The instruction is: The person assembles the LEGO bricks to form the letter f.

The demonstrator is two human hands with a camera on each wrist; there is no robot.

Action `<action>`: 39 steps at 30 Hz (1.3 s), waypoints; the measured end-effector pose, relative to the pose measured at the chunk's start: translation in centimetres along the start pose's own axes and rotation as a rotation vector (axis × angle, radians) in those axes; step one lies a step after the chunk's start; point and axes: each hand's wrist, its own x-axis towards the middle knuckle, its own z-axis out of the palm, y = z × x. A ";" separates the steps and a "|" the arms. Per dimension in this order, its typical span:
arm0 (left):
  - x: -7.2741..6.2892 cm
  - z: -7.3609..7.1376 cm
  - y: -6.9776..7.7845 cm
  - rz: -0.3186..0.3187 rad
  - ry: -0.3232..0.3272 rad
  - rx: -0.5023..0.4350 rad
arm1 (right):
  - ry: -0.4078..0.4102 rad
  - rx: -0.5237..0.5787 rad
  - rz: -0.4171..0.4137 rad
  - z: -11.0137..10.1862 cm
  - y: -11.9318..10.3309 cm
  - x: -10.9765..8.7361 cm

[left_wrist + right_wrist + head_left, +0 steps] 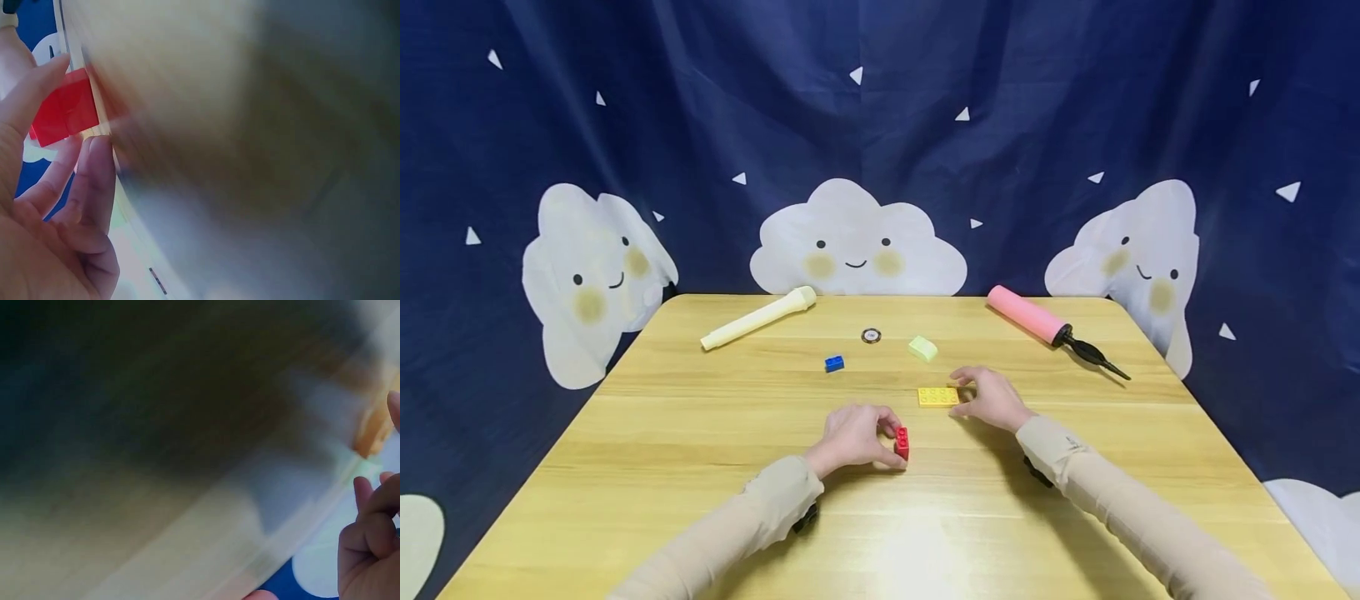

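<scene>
Pinching w/ thumb & fingertips: L hand [856, 436], closed on red brick [902, 444], at table level; seam on its side, can't tell if 1 pc or 2. R hand [992, 398], just beyond & to R of it: thumb & fingers apart, curved abt near end of yellow brick [937, 397]; contact unclear. Progress, my read: red gripped; yellow flat on table, not lifted; red & yellow unjoined. Blue brick [834, 364] ahead of L hand, loose, untouched. Pale green block [923, 348] & round disc [871, 336] beyond both hands; cream stick [758, 318] far L, pink pump [1026, 314] far ahead of R hand. Surface: wood-grain table [662, 433], glare nearer than hands. Room: navy curtain [700, 83] behind, smiling clouds, wht triangles.
</scene>
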 end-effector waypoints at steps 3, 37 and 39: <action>-0.2 0.1 0.2 0.007 0.009 -0.013 | -0.003 -0.042 -0.031 0.2 0.8 0.3; -0.1 0.1 0.0 -0.008 0.021 -0.016 | 0.009 0.257 -0.100 -0.1 -1.5 -1.3; 0.0 0.1 0.0 -0.011 0.023 -0.017 | 0.005 0.291 -0.111 0.0 -1.7 -1.6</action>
